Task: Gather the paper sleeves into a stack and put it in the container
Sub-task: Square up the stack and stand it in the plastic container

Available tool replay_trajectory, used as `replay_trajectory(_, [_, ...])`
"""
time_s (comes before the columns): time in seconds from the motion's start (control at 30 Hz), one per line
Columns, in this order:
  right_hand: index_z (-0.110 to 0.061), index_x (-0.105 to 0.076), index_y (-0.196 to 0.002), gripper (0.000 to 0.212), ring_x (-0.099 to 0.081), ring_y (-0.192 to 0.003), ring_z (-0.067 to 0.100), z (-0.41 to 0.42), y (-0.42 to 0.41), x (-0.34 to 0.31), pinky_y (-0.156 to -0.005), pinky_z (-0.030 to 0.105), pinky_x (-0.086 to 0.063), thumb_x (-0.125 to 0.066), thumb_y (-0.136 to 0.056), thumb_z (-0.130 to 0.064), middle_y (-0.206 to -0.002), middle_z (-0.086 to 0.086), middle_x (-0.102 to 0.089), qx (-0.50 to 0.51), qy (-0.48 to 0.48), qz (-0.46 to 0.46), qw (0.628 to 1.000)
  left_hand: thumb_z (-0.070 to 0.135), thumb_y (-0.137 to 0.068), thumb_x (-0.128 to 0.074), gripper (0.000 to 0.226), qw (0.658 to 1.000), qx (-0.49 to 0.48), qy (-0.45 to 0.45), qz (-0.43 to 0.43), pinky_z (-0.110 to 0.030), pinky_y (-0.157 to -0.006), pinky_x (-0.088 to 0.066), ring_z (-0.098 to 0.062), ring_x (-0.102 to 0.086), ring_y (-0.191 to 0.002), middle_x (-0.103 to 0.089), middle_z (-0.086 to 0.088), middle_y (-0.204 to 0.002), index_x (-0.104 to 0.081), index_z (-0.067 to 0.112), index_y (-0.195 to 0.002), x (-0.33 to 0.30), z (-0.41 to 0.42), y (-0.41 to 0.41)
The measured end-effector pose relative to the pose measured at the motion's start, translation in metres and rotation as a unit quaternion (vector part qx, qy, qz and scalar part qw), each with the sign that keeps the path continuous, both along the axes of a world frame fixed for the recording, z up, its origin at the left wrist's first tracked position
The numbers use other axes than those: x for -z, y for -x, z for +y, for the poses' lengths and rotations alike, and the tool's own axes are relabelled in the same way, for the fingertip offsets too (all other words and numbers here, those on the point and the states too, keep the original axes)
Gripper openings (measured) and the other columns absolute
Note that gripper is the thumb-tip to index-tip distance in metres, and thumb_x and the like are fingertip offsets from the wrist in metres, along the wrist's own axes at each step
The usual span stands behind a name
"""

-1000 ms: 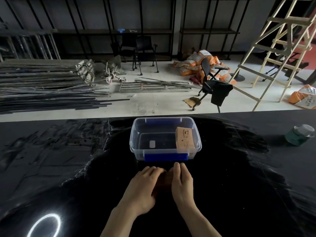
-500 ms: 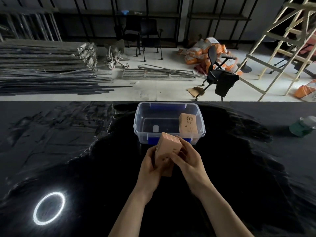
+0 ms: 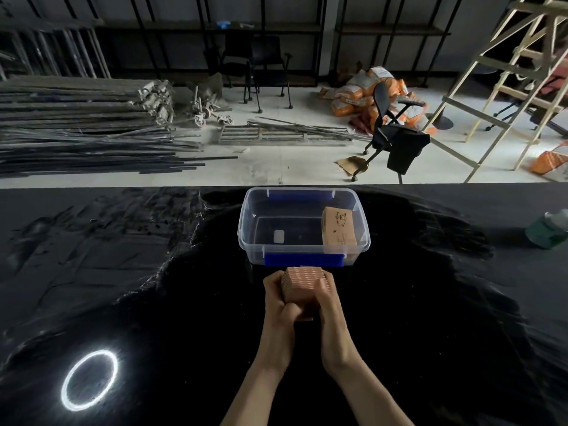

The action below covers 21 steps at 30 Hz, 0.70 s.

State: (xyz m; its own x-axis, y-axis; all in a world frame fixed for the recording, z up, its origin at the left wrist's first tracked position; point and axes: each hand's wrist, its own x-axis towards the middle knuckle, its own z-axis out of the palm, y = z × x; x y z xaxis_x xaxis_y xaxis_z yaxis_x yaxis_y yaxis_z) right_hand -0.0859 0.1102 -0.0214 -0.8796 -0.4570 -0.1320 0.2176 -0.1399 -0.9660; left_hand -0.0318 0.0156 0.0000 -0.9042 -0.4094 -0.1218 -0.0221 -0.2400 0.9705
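Observation:
A thick stack of brown corrugated paper sleeves stands on end just in front of the container. My left hand grips its left side and my right hand presses its right side. The clear plastic container with blue clips sits on the black table beyond my hands. Another stack of brown sleeves lies inside it against the right wall. A small white label shows on the container's floor.
The black glossy table spreads around, with a ring-light reflection at the near left. A green bottle lies at the far right. Beyond the table edge are metal bars, chairs and a wooden ladder.
The sleeves lay flat under both hands a second ago. I have lifted them, turned them on end and squared them between both hands near the container's front.

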Motion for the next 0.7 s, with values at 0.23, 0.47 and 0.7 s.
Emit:
replay_trajectory(0.23, [-0.02,-0.066,-0.127,0.068,-0.07,-0.118,0.032,-0.009,0.001,0.004,-0.108,0.062,-0.052,-0.047,-0.092,-0.076,-0.122,0.012,-0.075,0.031,-0.01,-0.007,0.999,0.029,-0.069,-0.062,0.058,1.0,0.005,0.017,-0.001,-0.033,-0.083,-0.061,-0.028,-0.069,-0.11,-0.068,-0.012,-0.122,-0.052,0.022,-0.126,0.004,-0.002,0.004])
replay_trajectory(0.47, [-0.03,-0.059,-0.133,0.029,-0.071,-0.114,0.01,0.012,0.015,0.004,-0.091,0.016,-0.057,-0.055,-0.104,-0.026,-0.118,-0.014,-0.075,-0.038,-0.076,0.065,0.994,0.012,-0.091,-0.049,0.047,0.994,0.09,0.054,-0.019,-0.025,-0.091,-0.058,-0.017,-0.066,-0.121,-0.064,-0.001,-0.13,-0.04,0.029,-0.133,-0.005,-0.013,0.0])
replay_trajectory(0.7, [-0.029,-0.062,-0.127,0.021,-0.075,-0.103,0.006,0.017,0.028,-0.007,-0.08,0.016,-0.06,-0.055,-0.109,-0.022,-0.112,-0.02,-0.077,-0.021,-0.147,0.127,0.981,0.008,-0.094,-0.061,0.051,0.987,0.116,0.081,-0.082,-0.024,-0.091,-0.058,-0.006,-0.067,-0.113,-0.065,0.002,-0.127,-0.045,0.036,-0.134,-0.014,-0.034,0.003])
